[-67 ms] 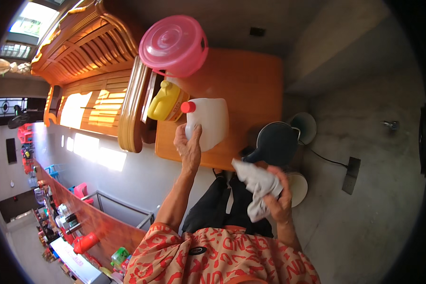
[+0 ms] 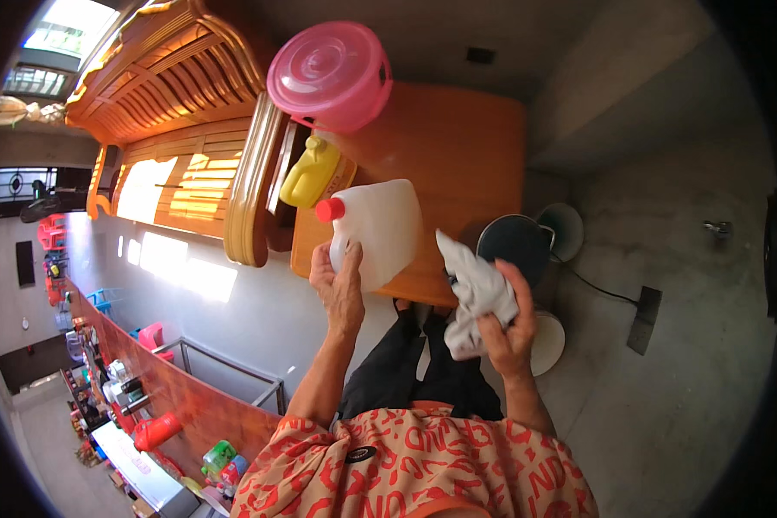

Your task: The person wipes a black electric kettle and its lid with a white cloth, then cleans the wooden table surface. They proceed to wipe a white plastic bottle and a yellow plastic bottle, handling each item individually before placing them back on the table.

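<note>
A white plastic jug (image 2: pixel 380 229) with a red cap lies tilted over the near edge of an orange wooden table (image 2: pixel 457 147). My left hand (image 2: pixel 338 289) grips the jug from below, near its handle. My right hand (image 2: pixel 505 332) holds a crumpled white cloth (image 2: pixel 473 293) just to the right of the jug, not touching it. A yellow jug (image 2: pixel 312 173) and a pink lidded tub (image 2: pixel 330 73) stand at the table's left end.
A wooden slatted bench (image 2: pixel 181 112) runs along the left of the table. A dark round bin (image 2: pixel 516 246) and pale round containers (image 2: pixel 565 226) stand on the grey floor to the right. A counter with bottles (image 2: pixel 147 423) lies at lower left.
My right hand has raised the cloth slightly toward the jug. The left hand and jug have barely moved.
</note>
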`<action>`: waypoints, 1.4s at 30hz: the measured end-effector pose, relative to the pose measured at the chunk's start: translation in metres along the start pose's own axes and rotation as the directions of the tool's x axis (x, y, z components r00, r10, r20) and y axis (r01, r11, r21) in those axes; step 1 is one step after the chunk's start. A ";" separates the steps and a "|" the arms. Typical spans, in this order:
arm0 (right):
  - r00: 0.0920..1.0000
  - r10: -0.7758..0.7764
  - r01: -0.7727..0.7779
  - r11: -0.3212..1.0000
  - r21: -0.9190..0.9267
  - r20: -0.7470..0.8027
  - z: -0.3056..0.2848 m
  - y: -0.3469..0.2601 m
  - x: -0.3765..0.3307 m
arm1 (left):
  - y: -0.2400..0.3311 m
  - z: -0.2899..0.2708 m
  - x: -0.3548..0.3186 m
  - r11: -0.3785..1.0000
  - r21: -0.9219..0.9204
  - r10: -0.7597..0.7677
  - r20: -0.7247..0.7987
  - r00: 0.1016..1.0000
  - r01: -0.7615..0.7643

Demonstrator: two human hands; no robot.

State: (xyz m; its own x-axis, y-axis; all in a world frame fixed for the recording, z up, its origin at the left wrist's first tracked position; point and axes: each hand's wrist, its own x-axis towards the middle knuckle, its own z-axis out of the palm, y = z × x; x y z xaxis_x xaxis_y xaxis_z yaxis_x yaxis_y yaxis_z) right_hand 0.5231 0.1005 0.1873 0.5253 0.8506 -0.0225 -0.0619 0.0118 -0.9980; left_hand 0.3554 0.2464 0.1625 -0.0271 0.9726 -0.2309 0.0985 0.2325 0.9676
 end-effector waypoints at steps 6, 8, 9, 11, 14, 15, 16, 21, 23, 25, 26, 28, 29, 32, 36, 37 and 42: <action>0.857 -0.483 0.515 0.807 -0.289 0.177 0.100 0.009 0.021 | 0.027 -0.030 -0.060 0.988 -0.148 -0.038 -0.030 0.999 0.033; 0.819 -0.548 0.570 0.746 -0.344 0.169 0.124 0.011 0.020 | 0.031 -0.043 -0.067 0.985 -0.161 -0.071 -0.018 0.997 0.067; 0.816 -0.556 0.575 0.751 -0.325 0.160 0.128 0.009 0.021 | 0.033 -0.051 -0.070 0.982 -0.169 -0.088 -0.014 0.996 0.084; 0.810 -0.570 0.583 0.759 -0.289 0.137 0.135 0.006 0.027 | 0.031 -0.070 -0.071 0.993 -0.097 -0.061 0.022 0.998 0.063; 0.854 -0.512 0.520 0.827 -0.214 0.094 0.152 0.003 0.044 | 0.045 -0.096 -0.068 0.992 -0.081 -0.087 0.071 0.994 0.093; 0.865 -0.496 0.500 0.844 -0.192 0.075 0.158 0.002 0.051 | 0.046 -0.106 -0.066 0.994 -0.083 -0.068 0.097 0.993 0.076; 0.883 -0.468 0.465 0.860 -0.211 0.040 0.163 0.002 0.058 | 0.048 -0.116 -0.064 0.995 -0.082 -0.048 0.120 0.992 0.058; 0.993 -0.002 -0.006 0.998 0.066 0.120 0.176 0.023 0.082 | 0.050 -0.154 -0.053 0.990 -0.023 0.138 0.180 0.974 -0.136; 0.983 0.022 -0.041 0.995 0.095 0.185 0.187 0.016 0.078 | 0.050 -0.162 -0.046 0.984 -0.001 0.175 0.177 0.969 -0.177; 0.967 -0.064 0.045 0.995 0.084 0.245 0.203 -0.007 0.063 | 0.044 -0.173 -0.038 0.983 0.043 0.171 0.156 0.973 -0.180; 0.961 -0.168 0.158 0.985 0.064 0.218 0.213 -0.017 0.054 | 0.041 -0.178 -0.035 0.981 0.066 0.171 0.143 0.975 -0.182; 0.916 -0.329 0.345 0.938 -0.031 0.230 0.229 -0.039 0.034 | 0.037 -0.190 -0.029 0.957 0.120 0.246 0.146 0.958 -0.264; 0.859 -0.449 0.487 0.865 -0.122 0.244 0.235 -0.044 0.028 | 0.037 -0.196 -0.027 0.940 0.150 0.284 0.148 0.947 -0.305; 0.839 -0.491 0.525 0.845 -0.108 0.236 0.244 -0.048 0.021 | 0.043 -0.215 -0.020 0.920 0.170 0.314 0.222 0.923 -0.354; 0.858 -0.429 0.453 0.891 -0.021 0.281 0.245 -0.048 0.035 | 0.054 -0.233 -0.021 0.910 0.172 0.325 0.268 0.907 -0.377; 0.889 -0.366 0.383 0.924 -0.008 0.274 0.245 -0.046 0.037 | 0.057 -0.237 -0.022 0.910 0.172 0.319 0.285 0.904 -0.376; 0.988 -0.118 0.113 0.992 0.060 0.102 0.250 -0.005 0.046 | 0.072 -0.252 -0.025 0.904 0.153 0.341 0.304 0.890 -0.399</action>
State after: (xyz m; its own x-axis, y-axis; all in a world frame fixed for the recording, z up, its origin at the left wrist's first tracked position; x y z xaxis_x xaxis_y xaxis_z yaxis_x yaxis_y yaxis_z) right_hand 0.3357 0.2707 0.2059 0.4395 0.8925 0.1018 -0.0531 0.1390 -0.9889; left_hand 0.1126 0.2381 0.2640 0.3120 0.9455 0.0931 0.2526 -0.1770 0.9512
